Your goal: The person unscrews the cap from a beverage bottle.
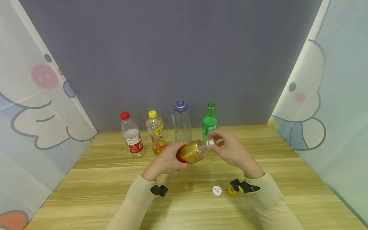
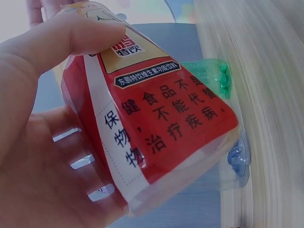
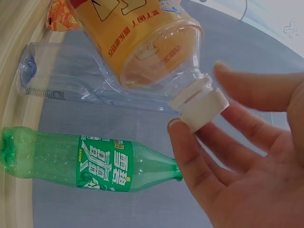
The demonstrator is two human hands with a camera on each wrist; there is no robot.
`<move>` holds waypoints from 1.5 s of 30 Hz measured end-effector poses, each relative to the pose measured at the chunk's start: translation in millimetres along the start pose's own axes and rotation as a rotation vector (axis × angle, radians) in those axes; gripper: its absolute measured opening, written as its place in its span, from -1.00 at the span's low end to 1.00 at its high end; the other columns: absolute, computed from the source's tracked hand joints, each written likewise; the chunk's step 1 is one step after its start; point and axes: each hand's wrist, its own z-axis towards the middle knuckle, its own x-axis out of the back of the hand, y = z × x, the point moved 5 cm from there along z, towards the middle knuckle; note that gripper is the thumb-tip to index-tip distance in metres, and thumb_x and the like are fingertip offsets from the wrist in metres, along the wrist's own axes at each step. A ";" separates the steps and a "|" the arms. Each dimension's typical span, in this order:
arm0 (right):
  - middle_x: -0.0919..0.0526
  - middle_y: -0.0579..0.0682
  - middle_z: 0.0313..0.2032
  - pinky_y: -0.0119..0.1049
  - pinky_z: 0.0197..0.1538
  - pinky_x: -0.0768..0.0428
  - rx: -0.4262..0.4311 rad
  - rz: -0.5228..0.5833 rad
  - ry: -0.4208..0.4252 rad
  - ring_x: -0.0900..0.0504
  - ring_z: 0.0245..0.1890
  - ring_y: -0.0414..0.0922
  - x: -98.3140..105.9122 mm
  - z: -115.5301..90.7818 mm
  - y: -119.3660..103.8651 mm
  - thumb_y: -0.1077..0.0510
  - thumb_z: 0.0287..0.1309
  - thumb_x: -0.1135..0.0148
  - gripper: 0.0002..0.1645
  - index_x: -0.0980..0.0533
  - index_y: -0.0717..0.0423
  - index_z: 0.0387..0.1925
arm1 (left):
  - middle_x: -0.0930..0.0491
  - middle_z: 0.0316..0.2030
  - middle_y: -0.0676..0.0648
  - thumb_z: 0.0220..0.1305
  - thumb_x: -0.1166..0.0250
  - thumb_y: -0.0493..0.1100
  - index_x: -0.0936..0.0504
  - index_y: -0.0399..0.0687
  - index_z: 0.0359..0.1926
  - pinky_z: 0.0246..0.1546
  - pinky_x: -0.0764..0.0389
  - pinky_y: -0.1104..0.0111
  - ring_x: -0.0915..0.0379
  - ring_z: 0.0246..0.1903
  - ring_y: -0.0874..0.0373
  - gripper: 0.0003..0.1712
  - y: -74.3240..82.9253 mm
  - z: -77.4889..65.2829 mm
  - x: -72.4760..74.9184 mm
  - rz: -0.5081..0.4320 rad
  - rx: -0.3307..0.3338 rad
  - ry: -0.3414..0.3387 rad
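My left hand (image 1: pixel 169 157) grips the body of a plastic drink bottle (image 2: pixel 161 118) with a red and gold label, thumb across the label. The bottle is tipped sideways above the table, its neck pointing right. At the neck is a white cap (image 3: pixel 204 110). My right hand (image 1: pixel 228 148) is around this cap, an index fingertip (image 3: pixel 175 124) touching its edge. In the right wrist view the thumb stands a little off the cap and the other fingers spread behind it. Behind the hands stands a green bottle (image 1: pixel 210 123) with an uncapped mouth.
Along the back wall stand a red-capped bottle (image 1: pixel 133 137), a yellow-capped bottle (image 1: pixel 156 132) and a tall clear bottle (image 1: pixel 182 123) without a cap. A loose white cap (image 1: pixel 217 191) and a yellow cap (image 1: pixel 231 190) lie on the wooden table (image 1: pixel 100 191) near the right wrist.
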 end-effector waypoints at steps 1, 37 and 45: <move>-0.69 0.11 0.00 -0.06 -0.02 -0.67 -0.014 0.001 0.010 -0.65 -0.04 0.04 0.3 0.0 0.7 0.15 0.29 -0.37 -0.60 -0.56 0.21 0.10 | -0.60 0.04 0.04 0.00 -0.55 -0.05 -0.49 0.02 0.34 -0.04 -0.57 0.17 -0.51 -0.09 0.13 -0.18 0.1 0.0 0.0 -0.002 -0.002 0.001; -0.72 0.05 -0.13 -0.04 0.00 -0.68 -0.063 -0.038 -0.002 -0.69 -0.09 0.02 2.1 -1.6 3.3 0.29 0.25 -0.35 -0.81 -0.65 0.18 -0.10 | -0.60 0.08 0.03 -0.01 -0.57 -0.07 -0.49 0.03 0.34 0.01 -0.56 0.15 -0.52 -0.06 0.11 -0.16 2.0 0.4 -0.6 0.014 0.005 0.014; -0.67 0.16 0.04 -0.06 0.00 -0.68 -0.033 0.004 0.000 -0.64 0.03 0.10 1.3 -0.8 2.8 0.24 0.28 -0.35 -0.59 -0.57 0.28 0.14 | -0.60 0.05 0.01 0.00 -0.56 -0.06 -0.49 -0.02 0.33 -0.04 -0.57 0.16 -0.52 -0.10 0.12 -0.17 3.2 -0.1 -0.4 0.000 -0.001 0.011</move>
